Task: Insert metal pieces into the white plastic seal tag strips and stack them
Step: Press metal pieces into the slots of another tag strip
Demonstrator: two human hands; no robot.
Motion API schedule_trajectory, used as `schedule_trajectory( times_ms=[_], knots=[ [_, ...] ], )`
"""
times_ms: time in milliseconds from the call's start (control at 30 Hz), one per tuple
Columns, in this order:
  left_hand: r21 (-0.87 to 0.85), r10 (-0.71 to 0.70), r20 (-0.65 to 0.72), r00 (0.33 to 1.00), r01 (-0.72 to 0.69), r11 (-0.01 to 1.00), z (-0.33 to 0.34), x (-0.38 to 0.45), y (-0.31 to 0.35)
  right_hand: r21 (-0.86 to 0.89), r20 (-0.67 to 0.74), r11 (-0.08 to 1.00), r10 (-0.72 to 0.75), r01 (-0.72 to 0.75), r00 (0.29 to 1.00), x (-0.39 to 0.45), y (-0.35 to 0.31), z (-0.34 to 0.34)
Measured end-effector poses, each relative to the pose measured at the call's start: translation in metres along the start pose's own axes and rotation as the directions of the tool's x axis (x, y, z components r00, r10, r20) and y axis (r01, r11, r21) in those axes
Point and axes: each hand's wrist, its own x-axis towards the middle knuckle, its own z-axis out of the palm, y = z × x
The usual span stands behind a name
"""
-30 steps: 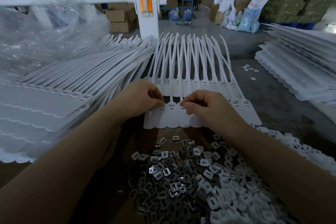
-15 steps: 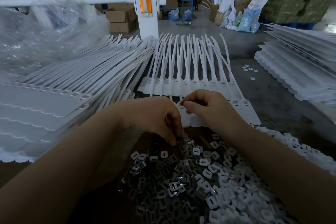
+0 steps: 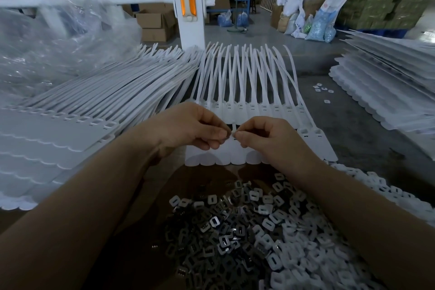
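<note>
While both hands meet over the middle of the seal tag strip (image 3: 259, 134), risk sits mostly at the fingertips. Left hand (image 3: 188, 129) curled, thumb and forefinger pinching a small piece (image 3: 227, 134), presumably one metal insert, too small and blurred to confirm; right hand (image 3: 266, 135) likewise curled, pinching at the white tab of the strip just beside that piece, fingertips of the two hands nearly touching. Strip lying flat near the table edge, heads toward the body, tails fanned away toward the white post (image 3: 186, 7). Loose metal pieces (image 3: 207, 231) heaped below the wrists, mixed on the right with white plastic caps (image 3: 306, 242). Stacks of strips to the left (image 3: 70, 125) and far right (image 3: 388, 82); unclear which is finished work. Possible failures, as judgement only: insert tilted or reversed at the slot, jamming or seating half-way; cause, a pinch that hides the slot from view and a part with little to tell its faces apart. Insert slipping from the pinch and dropping into the heap, or off the edge to the floor, where a few stray caps (image 3: 322, 89) already lie. Slot skipped in a row of identical heads, hence an unfilled tag going onto a stack. Forearms hovering close over the heap: a sweep outward likely to scatter parts. Strip free on the table, so sideways pressure may shift it.
</note>
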Motion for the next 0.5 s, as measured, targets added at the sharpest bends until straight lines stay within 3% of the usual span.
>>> schedule_trajectory(
  times_ms=[500],
  knots=[
    [-0.025, 0.092, 0.035, 0.995, -0.091, 0.996, 0.0036, -0.0014, 0.0043, 0.002, 0.011, 0.999, -0.037, 0.037, 0.999, -0.0026, -0.0012, -0.0004]
  ],
)
